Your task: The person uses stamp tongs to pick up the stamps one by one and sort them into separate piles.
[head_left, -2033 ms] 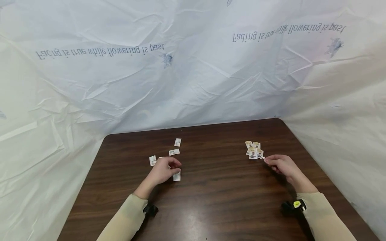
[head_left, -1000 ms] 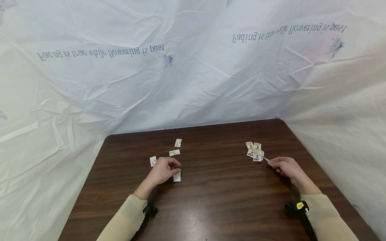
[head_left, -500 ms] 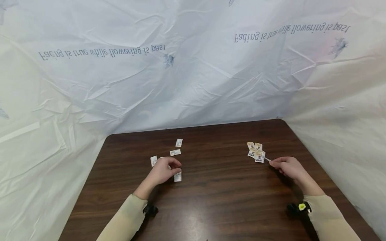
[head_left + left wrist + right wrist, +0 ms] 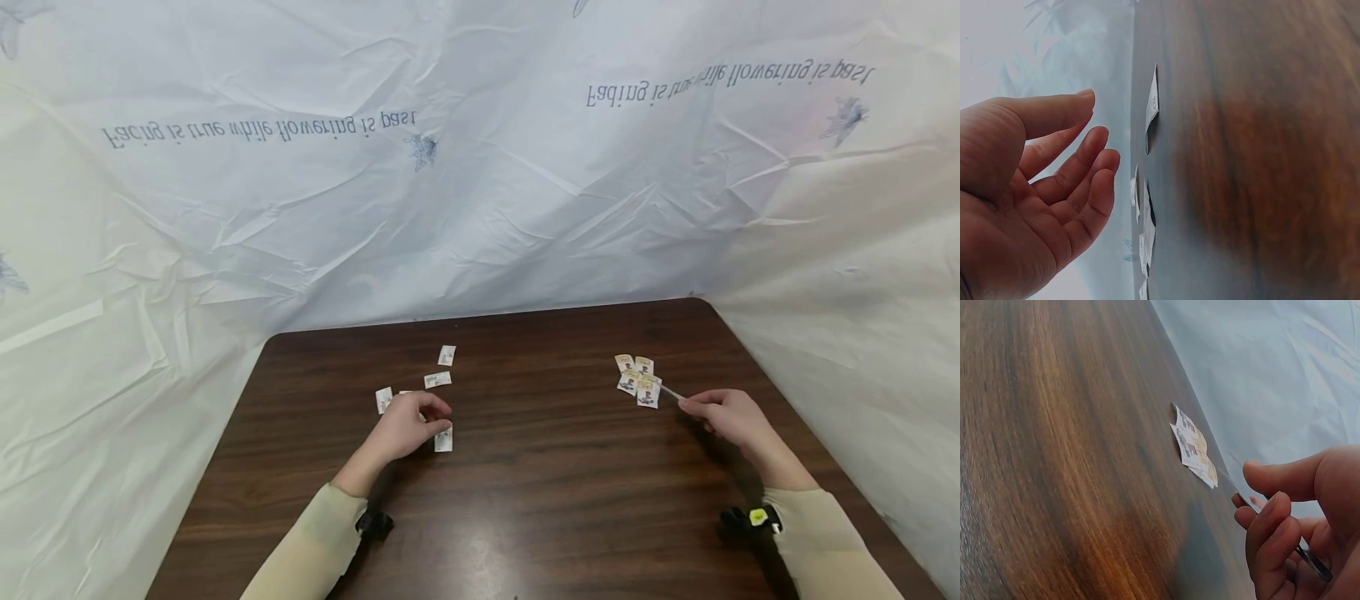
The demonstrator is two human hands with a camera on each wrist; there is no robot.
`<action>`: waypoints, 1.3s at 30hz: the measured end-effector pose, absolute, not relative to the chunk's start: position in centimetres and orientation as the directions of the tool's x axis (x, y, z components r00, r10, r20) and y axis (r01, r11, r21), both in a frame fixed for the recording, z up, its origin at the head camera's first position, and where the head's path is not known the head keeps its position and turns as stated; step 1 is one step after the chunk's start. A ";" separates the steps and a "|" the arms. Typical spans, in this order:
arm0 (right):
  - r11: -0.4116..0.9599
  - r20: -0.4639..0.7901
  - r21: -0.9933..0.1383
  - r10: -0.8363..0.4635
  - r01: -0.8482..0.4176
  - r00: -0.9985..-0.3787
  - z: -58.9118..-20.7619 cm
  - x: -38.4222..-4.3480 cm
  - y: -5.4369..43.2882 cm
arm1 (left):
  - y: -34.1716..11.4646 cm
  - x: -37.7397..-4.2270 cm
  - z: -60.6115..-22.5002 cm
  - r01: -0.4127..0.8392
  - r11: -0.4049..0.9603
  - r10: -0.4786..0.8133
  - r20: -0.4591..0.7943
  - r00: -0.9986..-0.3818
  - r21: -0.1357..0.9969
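Observation:
My right hand (image 4: 729,414) pinches a pair of thin metal tweezers (image 4: 671,392) between thumb and fingers. In the right wrist view, the tweezers (image 4: 1311,562) run back into the palm. Their tips reach the right edge of a cluster of postage stamps (image 4: 648,395), which overlap on the table. Whether the tips grip a stamp cannot be told. My left hand (image 4: 405,427) hovers over the left group of stamps, fingers loosely curved and holding nothing. One stamp (image 4: 443,440) lies under its thumb, and another stamp (image 4: 1153,105) with toothed edges curls up from the table.
More stamps (image 4: 437,380) lie scattered around the left hand, some partly covered by it. The dark wooden table (image 4: 525,467) has rounded far corners. White sheeting (image 4: 480,208) with printed lettering hangs behind and at both sides. Each wrist wears a black camera strap (image 4: 375,525).
My right hand has drawn slightly right with the tweezers. The front stamp in the right cluster has shifted right and toward me. My left hand has stayed put.

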State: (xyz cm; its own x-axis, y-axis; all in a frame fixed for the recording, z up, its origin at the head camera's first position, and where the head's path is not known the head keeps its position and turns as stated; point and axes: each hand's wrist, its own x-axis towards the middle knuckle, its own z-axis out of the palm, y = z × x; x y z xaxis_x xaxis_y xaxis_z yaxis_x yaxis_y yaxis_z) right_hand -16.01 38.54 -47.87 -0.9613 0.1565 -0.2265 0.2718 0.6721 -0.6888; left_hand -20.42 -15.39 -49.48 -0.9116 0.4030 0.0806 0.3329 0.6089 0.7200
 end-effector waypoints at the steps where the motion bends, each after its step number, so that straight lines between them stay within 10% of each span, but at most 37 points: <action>1: 0.675 -0.225 -0.686 0.159 0.273 -0.961 -47.8 -16.0 38.5 | -15.4 -20.4 -49.5 0.332 0.610 0.403 0.079 -0.912 0.720; 39: 0.616 -0.196 -0.787 -0.226 0.016 -0.954 -49.8 -19.6 21.5 | -16.2 -20.4 -49.5 0.354 0.689 0.426 0.041 -0.904 0.633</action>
